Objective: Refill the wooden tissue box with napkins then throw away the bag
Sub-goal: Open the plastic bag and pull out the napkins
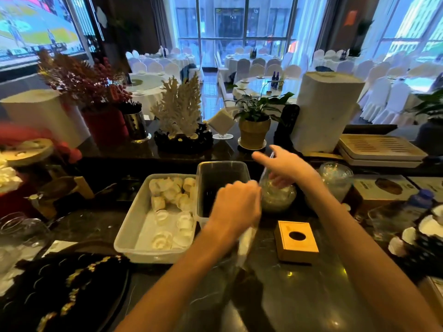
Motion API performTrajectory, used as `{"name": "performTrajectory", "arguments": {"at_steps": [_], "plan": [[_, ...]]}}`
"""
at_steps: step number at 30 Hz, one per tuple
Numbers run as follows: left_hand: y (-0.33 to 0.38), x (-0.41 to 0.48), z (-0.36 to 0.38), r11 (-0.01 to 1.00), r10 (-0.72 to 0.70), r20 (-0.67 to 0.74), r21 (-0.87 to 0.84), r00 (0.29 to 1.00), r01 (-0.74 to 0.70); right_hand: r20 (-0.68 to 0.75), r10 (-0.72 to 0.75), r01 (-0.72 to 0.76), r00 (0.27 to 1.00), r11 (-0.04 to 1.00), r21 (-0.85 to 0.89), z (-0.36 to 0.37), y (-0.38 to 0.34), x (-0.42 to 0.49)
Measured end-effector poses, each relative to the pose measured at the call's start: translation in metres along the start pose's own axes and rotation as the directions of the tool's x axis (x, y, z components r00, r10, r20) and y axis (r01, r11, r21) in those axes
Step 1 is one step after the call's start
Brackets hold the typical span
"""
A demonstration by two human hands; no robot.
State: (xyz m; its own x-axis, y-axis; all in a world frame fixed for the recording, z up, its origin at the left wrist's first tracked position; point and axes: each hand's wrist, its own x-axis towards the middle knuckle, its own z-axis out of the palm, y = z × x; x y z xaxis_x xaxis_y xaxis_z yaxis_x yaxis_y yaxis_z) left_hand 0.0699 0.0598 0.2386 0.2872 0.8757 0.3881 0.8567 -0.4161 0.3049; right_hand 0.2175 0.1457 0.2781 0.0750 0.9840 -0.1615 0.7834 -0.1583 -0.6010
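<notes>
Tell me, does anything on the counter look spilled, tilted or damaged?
Nothing stands out. The wooden tissue box sits flat and closed on the counter, the white tray is level, and no spill shows. The hands are blurred.

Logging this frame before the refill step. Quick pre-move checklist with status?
1. Wooden tissue box upright on the counter, hole up: ok.
2. Box within reach, nothing lying on it: ok.
3. Left hand closed on a pale, blurred bundle that hangs below it: ok; napkins or bag: cannot tell.
4. Right hand free: not ok, it pinches clear film above the glass bowl.
5. Box opened for filling: cannot tell.
6. Bin for the bag in view: not ok, none seen.
</notes>
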Motion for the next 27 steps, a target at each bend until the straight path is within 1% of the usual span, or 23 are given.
{"name": "performTrajectory", "arguments": {"at_steps": [1,3,5,6,7,8,9,10,11,12,13,14,15,16,17,19,20,22,24,27], "plan": [[0.016,-0.005,0.003,1.0,0.014,-0.008,-0.007,1.0,-0.014,0.042,-0.075,0.077,0.996,0.995,-0.064,0.008,-0.008,-0.001],[0.043,-0.01,0.001,0.998,0.043,0.019,-0.055,0.999,-0.042,0.142,-0.191,0.217,0.971,0.956,-0.197,0.02,-0.022,-0.002],[0.057,-0.015,-0.005,0.993,0.046,0.073,-0.111,0.996,-0.038,0.286,-0.277,0.345,0.917,0.912,-0.221,0.022,-0.03,-0.012],[0.058,-0.02,-0.01,0.99,0.053,0.041,-0.132,0.998,-0.047,0.352,-0.316,0.404,0.881,0.89,-0.213,0.018,-0.032,-0.02],[0.055,-0.026,-0.018,0.986,0.065,-0.054,-0.149,0.996,-0.073,0.406,-0.356,0.462,0.842,0.865,-0.199,0.012,-0.033,-0.028],[0.049,-0.032,-0.028,0.976,0.072,-0.18,-0.188,0.981,-0.106,0.447,-0.395,0.515,0.803,0.837,-0.184,0.004,-0.033,-0.036],[0.037,-0.035,-0.038,0.96,0.065,-0.296,-0.242,0.953,-0.141,0.471,-0.434,0.559,0.768,0.813,-0.162,-0.006,-0.033,-0.043],[0.021,-0.036,-0.045,0.954,0.069,-0.394,-0.243,0.917,-0.176,0.485,-0.462,0.587,0.742,0.798,-0.137,-0.018,-0.032,-0.051],[0.002,-0.034,-0.052,0.965,0.075,-0.465,-0.188,0.882,-0.182,0.496,-0.476,0.597,0.726,0.795,-0.111,-0.029,-0.03,-0.058],[-0.019,-0.029,-0.06,0.978,0.065,-0.471,-0.143,0.88,-0.149,0.504,-0.48,0.594,0.718,0.8,-0.083,-0.039,-0.029,-0.064],[-0.037,-0.021,-0.067,0.977,0.009,-0.381,-0.194,0.925,-0.09,0.512,-0.487,0.593,0.707,0.803,-0.054,-0.048,-0.028,-0.07],[-0.048,-0.012,-0.073,0.939,-0.051,-0.211,-0.342,0.976,-0.025,0.522,-0.501,0.6,0.691,0.8,-0.027,-0.055,-0.029,-0.074],[-0.054,-0.002,-0.077,0.849,-0.052,-0.036,-0.527,0.998,0.025,0.529,-0.519,0.614,0.671,0.789,-0.005,-0.062,-0.03,-0.077],[-0.057,0.006,-0.079,0.735,0.004,0.083,-0.676,0.997,0.054,0.531,-0.54,0.631,0.653,0.775,0.011,-0.068,-0.032,-0.079],[-0.057,0.013,-0.081,0.647,0.055,0.126,-0.76,0.99,0.061,0.525,-0.561,0.648,0.64,0.762,0.025,-0.073,-0.033,-0.08],[-0.056,0.023,-0.082,0.544,0.091,0.116,-0.837,0.989,0.048,0.476,-0.606,0.664,0.637,0.746,0.061,-0.083,-0.033,-0.083],[-0.057,0.027,-0.083,0.504,0.101,0.096,-0.863,0.99,0.032,0.431,-0.631,0.67,0.645,0.738,0.078,-0.086,-0.031,-0.084],[-0.059,0.032,-0.09,0.446,0.105,0.047,-0.895,0.993,-0.005,0.334,-0.661,0.668,0.672,0.735,0.112,-0.094,-0.025,-0.086],[-0.062,0.04,-0.098,0.451,0.102,0.012,-0.892,0.995,-0.035,0.288,-0.642,0.635,0.711,0.761,0.13,-0.102,-0.017,-0.087],[-0.067,0.049,-0.109,0.495,0.113,0.0,-0.867,0.994,-0.056,0.283,-0.588,0.603,0.758,0.797,0.038,-0.115,-0.001,-0.082]]}}
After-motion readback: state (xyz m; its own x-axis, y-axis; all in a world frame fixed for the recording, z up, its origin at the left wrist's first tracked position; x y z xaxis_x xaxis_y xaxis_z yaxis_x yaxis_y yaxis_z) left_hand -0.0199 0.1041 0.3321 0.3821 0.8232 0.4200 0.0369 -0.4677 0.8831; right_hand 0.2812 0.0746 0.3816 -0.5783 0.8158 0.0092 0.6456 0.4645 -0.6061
